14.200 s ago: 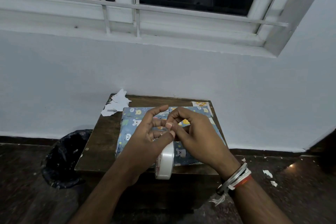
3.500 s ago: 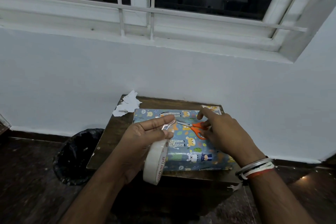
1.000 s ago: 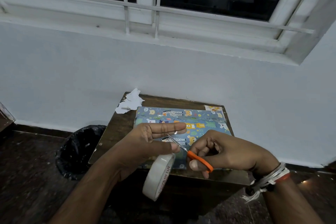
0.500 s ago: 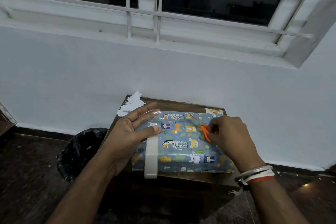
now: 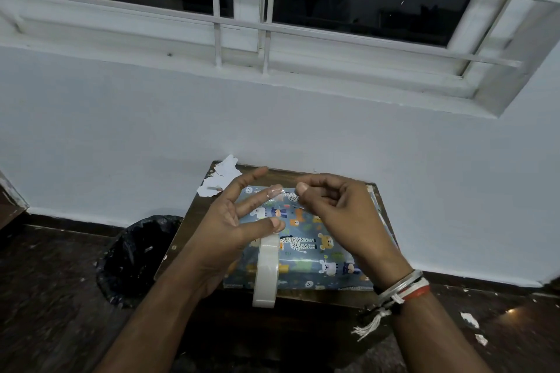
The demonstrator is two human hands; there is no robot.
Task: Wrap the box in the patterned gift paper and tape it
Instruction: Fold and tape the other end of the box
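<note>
Tape strip [image 5: 276, 190] clings to a fingertip of your spread left hand [image 5: 224, 227], roll [image 5: 266, 275] hanging from its thumb. Your right hand [image 5: 339, 215] curls at it; pinching or not, I cannot tell. Take one end only, then smooth it onto the wrapped box [image 5: 306, 263] on the table [image 5: 178, 247] below.

gift paper [image 5: 303, 263]: glossy paper | table [image 5: 194, 221]: dark wood | tape roll [image 5: 266, 275]: smooth plastic

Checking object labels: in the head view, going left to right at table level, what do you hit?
Black bin → left hand → tape strip → right hand → white scraps on the floor.
</note>
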